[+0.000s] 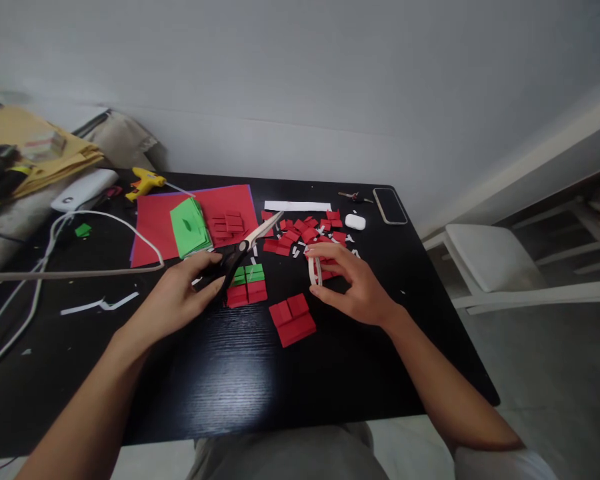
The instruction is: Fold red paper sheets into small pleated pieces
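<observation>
My left hand (187, 291) is closed around the black handles of a pair of scissors (261, 232), whose blades point up and to the right. Between the thumb and fingers of my right hand (350, 280) is a roll of tape (315, 270), white and held on edge. Folded red paper pieces (293, 320) lie on the table between my hands. Beside the scissors sits a block of green and red folded paper (247, 285). Several small red pieces (300, 230) with white scraps are scattered beyond my right hand, which partly covers some of them.
Red sheets (155, 227) bear a green paper stack (189, 225). A yellow glue gun (147, 181) and a white cable (105, 274) are at left. A white strip (297, 206), keys (355, 197), a white case (355, 222) and a phone (390, 206) line the back right. A white chair (480, 257) stands right.
</observation>
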